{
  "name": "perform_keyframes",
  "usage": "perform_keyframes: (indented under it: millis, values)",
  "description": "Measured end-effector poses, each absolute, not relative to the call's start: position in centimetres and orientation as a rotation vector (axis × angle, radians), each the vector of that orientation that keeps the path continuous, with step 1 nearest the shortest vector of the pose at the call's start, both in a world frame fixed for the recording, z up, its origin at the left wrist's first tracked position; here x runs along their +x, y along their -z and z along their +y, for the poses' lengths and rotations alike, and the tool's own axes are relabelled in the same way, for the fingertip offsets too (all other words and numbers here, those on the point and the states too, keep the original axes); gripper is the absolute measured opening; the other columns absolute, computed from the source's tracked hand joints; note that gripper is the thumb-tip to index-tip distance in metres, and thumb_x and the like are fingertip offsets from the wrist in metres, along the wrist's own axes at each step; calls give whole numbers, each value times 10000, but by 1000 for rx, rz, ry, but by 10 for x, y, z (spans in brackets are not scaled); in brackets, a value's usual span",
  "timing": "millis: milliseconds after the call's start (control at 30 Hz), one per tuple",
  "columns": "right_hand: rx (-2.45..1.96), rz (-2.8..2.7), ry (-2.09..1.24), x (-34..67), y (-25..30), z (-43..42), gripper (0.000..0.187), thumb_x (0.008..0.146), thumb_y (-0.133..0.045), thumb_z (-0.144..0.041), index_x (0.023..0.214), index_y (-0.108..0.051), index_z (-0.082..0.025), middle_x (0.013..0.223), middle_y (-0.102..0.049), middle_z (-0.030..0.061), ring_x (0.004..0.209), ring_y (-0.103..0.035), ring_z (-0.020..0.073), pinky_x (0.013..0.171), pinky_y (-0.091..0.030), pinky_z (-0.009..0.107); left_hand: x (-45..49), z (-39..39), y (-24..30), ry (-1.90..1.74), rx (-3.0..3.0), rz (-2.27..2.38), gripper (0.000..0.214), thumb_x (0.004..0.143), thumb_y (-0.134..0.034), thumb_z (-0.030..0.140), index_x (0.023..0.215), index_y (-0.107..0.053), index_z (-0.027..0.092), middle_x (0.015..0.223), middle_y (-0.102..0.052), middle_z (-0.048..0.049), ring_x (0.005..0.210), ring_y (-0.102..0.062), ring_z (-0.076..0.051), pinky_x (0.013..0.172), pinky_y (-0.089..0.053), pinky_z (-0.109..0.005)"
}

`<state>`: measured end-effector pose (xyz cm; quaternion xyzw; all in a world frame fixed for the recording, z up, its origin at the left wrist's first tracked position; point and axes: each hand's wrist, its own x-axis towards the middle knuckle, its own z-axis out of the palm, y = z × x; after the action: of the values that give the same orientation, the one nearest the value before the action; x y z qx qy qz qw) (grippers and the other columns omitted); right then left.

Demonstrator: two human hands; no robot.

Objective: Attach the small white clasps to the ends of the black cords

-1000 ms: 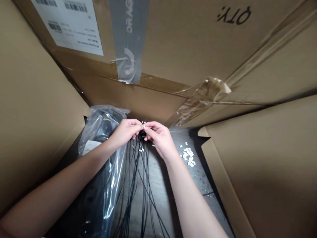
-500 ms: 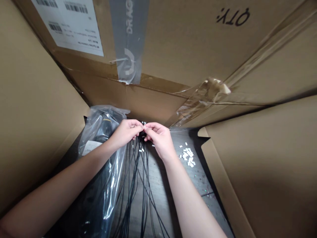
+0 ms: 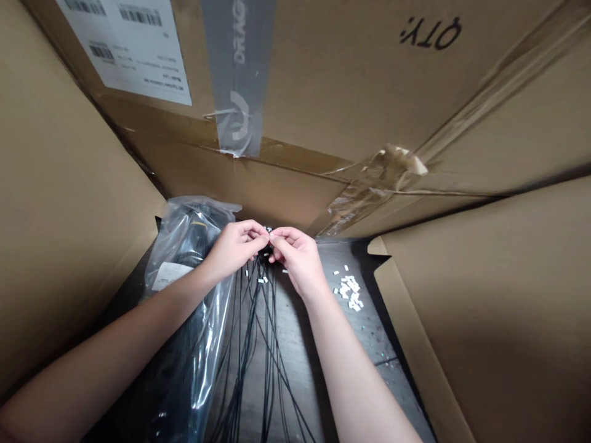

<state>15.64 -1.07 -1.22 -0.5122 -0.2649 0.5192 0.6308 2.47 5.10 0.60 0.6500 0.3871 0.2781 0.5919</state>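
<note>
My left hand (image 3: 240, 245) and my right hand (image 3: 295, 252) are both closed in a pinch, their fingertips meeting above a bunch of thin black wires (image 3: 244, 344). A tiny pale piece, like the white connectors nearby, shows between the fingertips, mostly covered by them. What else my left fingers grip is hidden. Small white connectors (image 3: 263, 280) sit at the upper part of the wires, just below my hands. To the right of my right forearm lies a loose pile of small white connectors (image 3: 351, 292) on the dark tabletop (image 3: 300, 369).
A clear plastic bag (image 3: 194, 344) holding a thick bundle of black wires lies left of the loose ones, partly under my left forearm. A large taped cardboard box (image 3: 323, 80) stands behind. Cardboard panels rise at left (image 3: 60, 184) and right (image 3: 498, 295).
My left hand's fingers have shifted slightly, with the fingertips still together. The pale piece between them is less visible. The wires and the connector pile look unmoved.
</note>
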Motion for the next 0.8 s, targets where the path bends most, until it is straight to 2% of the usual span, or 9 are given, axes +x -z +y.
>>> perform_keyframes:
  millis: [200, 433, 600, 800]
  values:
    - [-1152, -571, -1214, 157, 10, -11, 200, 642, -781, -275, 758, -672, -154, 541, -556, -64, 469, -462, 56, 483, -463, 210, 24, 47, -6, -716, 1691, 905, 122, 827, -636, 259, 844, -685, 149, 753, -689, -5, 626, -611, -88, 589, -490, -191]
    - [-1093, -534, -1248, 159, 9, -10, 204, 618, -778, -241, 775, -680, -155, 665, -657, -30, 476, -472, 46, 480, -477, 211, 23, 47, -7, -750, 1776, 893, 136, 862, -606, 258, 848, -692, 154, 806, -722, -13, 726, -659, -111, 676, -496, -207]
    - [-1096, -550, -1247, 160, 9, -11, 187, 647, -764, -267, 767, -662, -167, 651, -635, -38, 479, -477, 48, 491, -478, 216, 23, 47, -6, -753, 1790, 902, 158, 877, -598, 281, 844, -688, 155, 802, -717, -10, 733, -660, -113, 679, -486, -206]
    - [-1094, -609, -1256, 160, 10, -12, 207, 668, -779, -300, 778, -655, -175, 538, -534, -72, 490, -476, 60, 514, -478, 213, 22, 47, -4, -753, 1801, 911, 160, 879, -590, 292, 843, -675, 162, 784, -704, -4, 711, -640, -110, 649, -480, -202]
